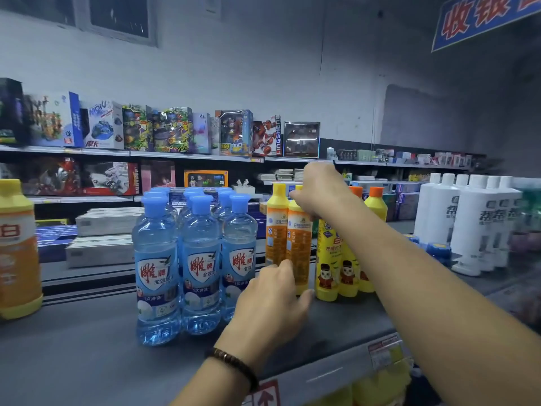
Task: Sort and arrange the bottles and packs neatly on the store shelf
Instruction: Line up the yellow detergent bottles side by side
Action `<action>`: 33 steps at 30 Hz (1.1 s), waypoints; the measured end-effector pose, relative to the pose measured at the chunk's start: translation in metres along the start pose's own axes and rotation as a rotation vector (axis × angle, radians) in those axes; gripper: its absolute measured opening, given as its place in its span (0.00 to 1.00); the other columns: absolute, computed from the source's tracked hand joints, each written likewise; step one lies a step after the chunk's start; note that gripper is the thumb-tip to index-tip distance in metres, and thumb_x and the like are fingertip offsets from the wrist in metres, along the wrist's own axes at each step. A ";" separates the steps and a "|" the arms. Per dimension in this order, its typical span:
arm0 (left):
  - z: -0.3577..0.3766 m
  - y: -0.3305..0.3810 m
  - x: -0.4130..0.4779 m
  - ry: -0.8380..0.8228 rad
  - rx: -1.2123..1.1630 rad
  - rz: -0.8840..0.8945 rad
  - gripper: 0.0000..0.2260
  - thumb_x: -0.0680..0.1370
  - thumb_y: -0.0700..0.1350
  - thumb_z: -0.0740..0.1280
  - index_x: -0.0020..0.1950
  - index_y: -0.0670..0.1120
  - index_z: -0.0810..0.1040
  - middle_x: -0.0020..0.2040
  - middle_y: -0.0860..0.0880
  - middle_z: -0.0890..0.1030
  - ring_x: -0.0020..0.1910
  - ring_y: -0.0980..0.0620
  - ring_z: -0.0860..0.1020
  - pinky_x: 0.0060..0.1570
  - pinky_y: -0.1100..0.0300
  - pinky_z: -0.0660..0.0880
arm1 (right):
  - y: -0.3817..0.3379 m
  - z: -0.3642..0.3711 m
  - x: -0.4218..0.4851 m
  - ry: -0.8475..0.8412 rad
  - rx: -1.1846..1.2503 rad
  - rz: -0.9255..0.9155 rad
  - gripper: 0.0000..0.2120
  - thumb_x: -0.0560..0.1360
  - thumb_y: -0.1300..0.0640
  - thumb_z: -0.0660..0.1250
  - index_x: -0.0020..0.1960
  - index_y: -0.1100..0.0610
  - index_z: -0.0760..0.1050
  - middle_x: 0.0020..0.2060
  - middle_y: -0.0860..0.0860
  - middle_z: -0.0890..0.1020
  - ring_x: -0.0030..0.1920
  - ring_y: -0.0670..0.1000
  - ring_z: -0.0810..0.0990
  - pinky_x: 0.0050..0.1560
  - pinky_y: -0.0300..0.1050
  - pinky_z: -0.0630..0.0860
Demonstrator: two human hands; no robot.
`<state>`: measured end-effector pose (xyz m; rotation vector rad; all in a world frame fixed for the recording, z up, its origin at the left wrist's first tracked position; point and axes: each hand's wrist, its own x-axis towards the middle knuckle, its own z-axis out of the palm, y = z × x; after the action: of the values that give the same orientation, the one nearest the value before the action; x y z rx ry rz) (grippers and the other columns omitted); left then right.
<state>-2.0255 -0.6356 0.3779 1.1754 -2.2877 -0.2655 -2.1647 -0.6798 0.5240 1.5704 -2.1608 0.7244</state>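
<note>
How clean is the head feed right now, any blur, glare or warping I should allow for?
Head view: dim, bluish light; wide-angle bend curves the shelf edges; the white bottles at right and the orange bottle at left smear with blur; blue bottles are fairly sharp; small glare on the toy boxes.

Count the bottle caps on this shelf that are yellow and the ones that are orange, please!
Yellow plastic bottle caps: 3
Orange plastic bottle caps: 2
Total: 5
</note>
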 end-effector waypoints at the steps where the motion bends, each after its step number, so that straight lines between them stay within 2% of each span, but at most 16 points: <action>1: -0.001 0.001 0.003 0.007 -0.002 0.001 0.18 0.81 0.63 0.65 0.64 0.52 0.73 0.62 0.50 0.79 0.59 0.45 0.79 0.57 0.46 0.80 | -0.002 -0.001 0.006 -0.046 -0.018 0.001 0.14 0.80 0.54 0.71 0.39 0.57 0.71 0.38 0.56 0.82 0.37 0.55 0.82 0.34 0.45 0.78; 5: -0.004 0.002 0.011 0.014 -0.012 -0.001 0.18 0.81 0.63 0.66 0.62 0.52 0.74 0.59 0.50 0.79 0.58 0.45 0.80 0.55 0.46 0.80 | -0.005 -0.001 0.020 -0.174 -0.013 0.040 0.14 0.81 0.55 0.69 0.40 0.61 0.76 0.30 0.55 0.84 0.22 0.51 0.81 0.29 0.42 0.80; 7: -0.005 0.001 0.010 0.023 -0.018 0.011 0.17 0.81 0.63 0.66 0.62 0.53 0.75 0.59 0.51 0.79 0.57 0.46 0.80 0.53 0.49 0.79 | -0.004 0.000 0.023 -0.211 -0.008 0.056 0.15 0.82 0.53 0.69 0.40 0.62 0.76 0.26 0.54 0.84 0.21 0.50 0.82 0.29 0.42 0.79; 10: -0.009 0.000 0.010 0.046 -0.058 0.017 0.17 0.81 0.64 0.66 0.63 0.54 0.77 0.58 0.53 0.80 0.57 0.49 0.79 0.51 0.51 0.79 | -0.002 -0.001 0.023 -0.227 -0.008 0.053 0.20 0.81 0.46 0.71 0.39 0.61 0.77 0.27 0.52 0.84 0.26 0.49 0.84 0.31 0.41 0.79; 14: -0.015 -0.001 0.013 0.080 -0.158 0.008 0.16 0.80 0.62 0.69 0.62 0.54 0.78 0.56 0.53 0.81 0.54 0.52 0.80 0.50 0.54 0.80 | 0.000 -0.010 0.011 -0.233 0.056 0.028 0.23 0.81 0.43 0.69 0.42 0.63 0.82 0.23 0.51 0.83 0.22 0.48 0.79 0.30 0.40 0.75; 16: -0.018 0.000 0.013 0.093 -0.201 0.005 0.18 0.81 0.61 0.70 0.65 0.52 0.77 0.56 0.53 0.80 0.52 0.54 0.79 0.44 0.62 0.75 | 0.002 -0.021 0.004 -0.237 0.047 0.007 0.23 0.82 0.43 0.68 0.44 0.63 0.83 0.26 0.52 0.85 0.24 0.49 0.80 0.32 0.41 0.78; 18: -0.021 0.000 0.013 0.097 -0.226 0.013 0.21 0.81 0.60 0.69 0.69 0.52 0.74 0.57 0.53 0.79 0.53 0.53 0.78 0.43 0.65 0.72 | 0.003 -0.036 -0.003 -0.212 0.052 -0.035 0.22 0.82 0.42 0.67 0.45 0.62 0.83 0.30 0.53 0.86 0.29 0.50 0.84 0.35 0.44 0.81; 20: -0.022 -0.001 0.010 0.112 -0.266 0.037 0.22 0.81 0.60 0.70 0.70 0.53 0.71 0.59 0.53 0.79 0.56 0.52 0.79 0.51 0.59 0.78 | 0.003 -0.051 -0.010 -0.195 0.111 -0.070 0.20 0.82 0.42 0.67 0.47 0.58 0.82 0.34 0.54 0.87 0.35 0.52 0.87 0.35 0.47 0.82; 22: -0.022 -0.003 0.005 0.139 -0.349 0.046 0.21 0.80 0.59 0.71 0.69 0.55 0.69 0.59 0.54 0.80 0.57 0.54 0.80 0.57 0.55 0.81 | 0.003 -0.060 -0.017 -0.189 0.201 -0.088 0.19 0.81 0.42 0.68 0.46 0.57 0.82 0.36 0.55 0.87 0.36 0.53 0.88 0.30 0.45 0.78; 26: -0.015 -0.007 -0.008 0.177 -0.426 0.044 0.21 0.80 0.58 0.72 0.68 0.58 0.67 0.57 0.58 0.79 0.57 0.55 0.81 0.57 0.52 0.83 | 0.004 -0.062 -0.032 -0.242 0.308 -0.130 0.16 0.81 0.44 0.70 0.50 0.57 0.81 0.38 0.55 0.85 0.32 0.51 0.84 0.29 0.43 0.74; 28: -0.011 -0.011 -0.012 0.163 -0.452 0.032 0.20 0.80 0.58 0.72 0.66 0.59 0.67 0.57 0.58 0.79 0.55 0.57 0.80 0.55 0.56 0.82 | 0.005 -0.058 -0.040 -0.285 0.336 -0.158 0.14 0.81 0.44 0.70 0.51 0.56 0.81 0.38 0.54 0.85 0.32 0.50 0.84 0.31 0.43 0.76; 31: -0.007 -0.016 -0.016 0.130 -0.567 -0.003 0.17 0.82 0.54 0.71 0.67 0.59 0.69 0.54 0.61 0.80 0.52 0.64 0.80 0.45 0.69 0.77 | 0.007 -0.052 -0.046 -0.321 0.390 -0.169 0.12 0.80 0.44 0.70 0.52 0.54 0.81 0.40 0.53 0.86 0.33 0.48 0.84 0.35 0.43 0.79; 33: -0.006 -0.016 -0.017 0.099 -0.650 -0.020 0.15 0.83 0.51 0.70 0.66 0.61 0.71 0.55 0.63 0.81 0.52 0.66 0.79 0.44 0.71 0.75 | 0.009 -0.052 -0.048 -0.333 0.421 -0.180 0.11 0.80 0.44 0.70 0.53 0.51 0.81 0.40 0.53 0.86 0.33 0.46 0.84 0.34 0.41 0.77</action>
<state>-2.0029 -0.6313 0.3695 0.8429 -1.8779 -0.8605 -2.1581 -0.6099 0.5361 2.2080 -2.1419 0.9618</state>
